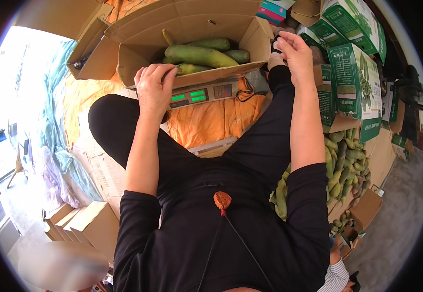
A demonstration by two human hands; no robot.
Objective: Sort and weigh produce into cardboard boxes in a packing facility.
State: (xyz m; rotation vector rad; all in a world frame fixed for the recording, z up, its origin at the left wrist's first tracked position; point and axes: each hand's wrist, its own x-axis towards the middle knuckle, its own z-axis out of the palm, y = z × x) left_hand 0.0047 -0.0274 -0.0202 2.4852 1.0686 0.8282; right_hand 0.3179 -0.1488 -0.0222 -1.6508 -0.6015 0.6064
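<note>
An uncovered cardboard box [194,30] holds several long green radishes [202,55] lying across one another. Under its front side sits a digital scale [202,95] with lit green displays. My left hand [154,88] is at the box's front left rim, its fingers curled over the cardboard edge. Just past the box's right end is my right hand [295,54], with the fingers bent in toward the thumb. Whether something small is between those fingertips I cannot make out.
Green-and-white printed cartons [355,80] stand at the right. Below them lies a large pile of green radishes [345,165]. Folded cardboard boxes [92,224] are at the lower left. An orange sheet [192,126] covers the floor between my legs. Another person's striped sleeve [335,277] shows at lower right.
</note>
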